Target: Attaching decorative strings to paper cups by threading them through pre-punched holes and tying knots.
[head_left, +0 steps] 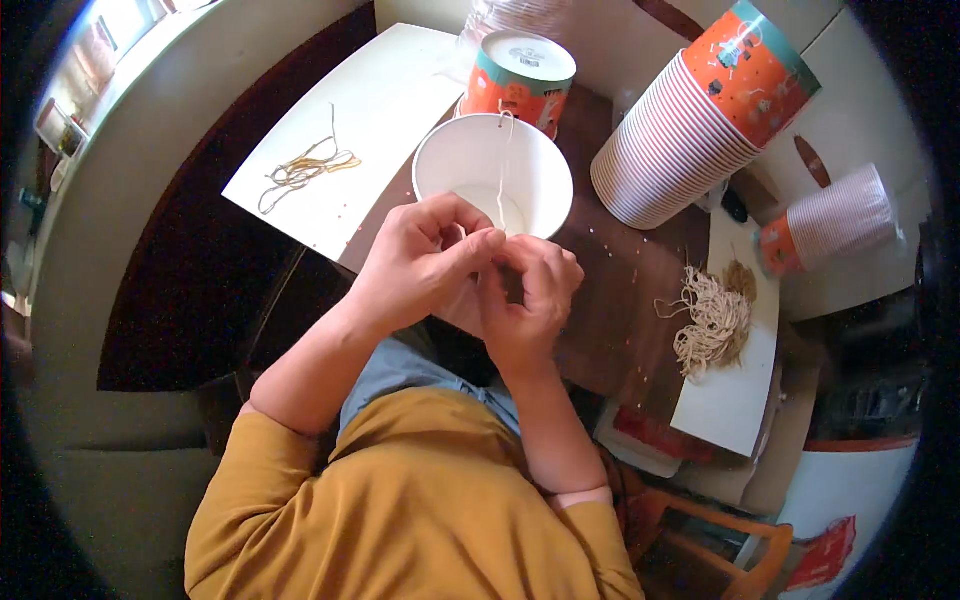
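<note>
A white paper bucket (440, 165) stands before me with its mouth tipped toward me. A thin cream string (503, 175) is fastened at its far rim and runs across the opening to its near rim. There my left hand (425, 255) and my right hand (535, 295) meet, fingertips pinched together on the near end of the string. My fingers hide that end and the near rim, so I cannot see whether it passes through a hole. Behind stands an upside-down orange and green paper bucket (525, 58).
A tall leaning stack of paper buckets (675, 140) rises on the right. Beyond it lies a wrapped bucket stack (835, 220). A bundle of cream strings (712, 325) rests on the white right-hand board (735, 405). Loose cords (305, 170) lie on the left white panel (385, 85).
</note>
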A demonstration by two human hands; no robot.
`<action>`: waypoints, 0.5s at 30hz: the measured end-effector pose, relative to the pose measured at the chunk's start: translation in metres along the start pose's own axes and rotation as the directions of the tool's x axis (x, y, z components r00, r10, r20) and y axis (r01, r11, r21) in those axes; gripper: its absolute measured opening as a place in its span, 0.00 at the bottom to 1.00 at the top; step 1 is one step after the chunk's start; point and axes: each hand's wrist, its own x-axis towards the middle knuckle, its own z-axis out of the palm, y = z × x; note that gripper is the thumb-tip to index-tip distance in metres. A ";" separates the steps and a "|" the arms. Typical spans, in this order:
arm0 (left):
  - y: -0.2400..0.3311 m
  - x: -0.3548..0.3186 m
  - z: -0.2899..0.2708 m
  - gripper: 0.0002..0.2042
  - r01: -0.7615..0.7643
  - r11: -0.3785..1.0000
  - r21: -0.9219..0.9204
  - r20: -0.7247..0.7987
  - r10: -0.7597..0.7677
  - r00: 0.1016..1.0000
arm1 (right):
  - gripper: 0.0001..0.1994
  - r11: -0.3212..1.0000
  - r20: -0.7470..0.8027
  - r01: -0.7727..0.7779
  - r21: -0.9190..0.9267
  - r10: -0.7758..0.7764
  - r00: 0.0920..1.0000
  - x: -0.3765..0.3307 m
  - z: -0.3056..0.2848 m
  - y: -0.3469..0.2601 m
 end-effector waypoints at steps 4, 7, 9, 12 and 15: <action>0.005 -0.001 -0.001 0.08 0.089 0.968 -0.234 0.070 -0.075 0.995 | 0.06 0.991 -0.019 0.066 -0.116 -0.069 0.997 0.008 -0.004 -0.004; 0.015 -0.005 0.002 0.08 0.019 0.955 -0.297 0.037 -0.008 0.999 | 0.05 0.988 0.050 0.099 -0.117 -0.094 0.994 0.007 -0.002 0.003; 0.013 -0.002 0.002 0.07 0.003 0.932 -0.362 0.014 0.002 1.000 | 0.05 0.990 0.058 0.086 -0.111 -0.080 0.995 0.005 -0.005 0.005; 0.004 0.005 0.001 0.07 -0.037 0.884 -0.466 -0.015 0.034 0.999 | 0.05 0.991 0.130 0.063 -0.121 -0.048 0.990 0.008 -0.011 0.004; -0.008 0.014 0.001 0.08 -0.097 0.809 -0.579 -0.034 0.095 0.995 | 0.05 0.984 0.238 0.028 -0.178 0.016 0.971 0.011 -0.015 -0.004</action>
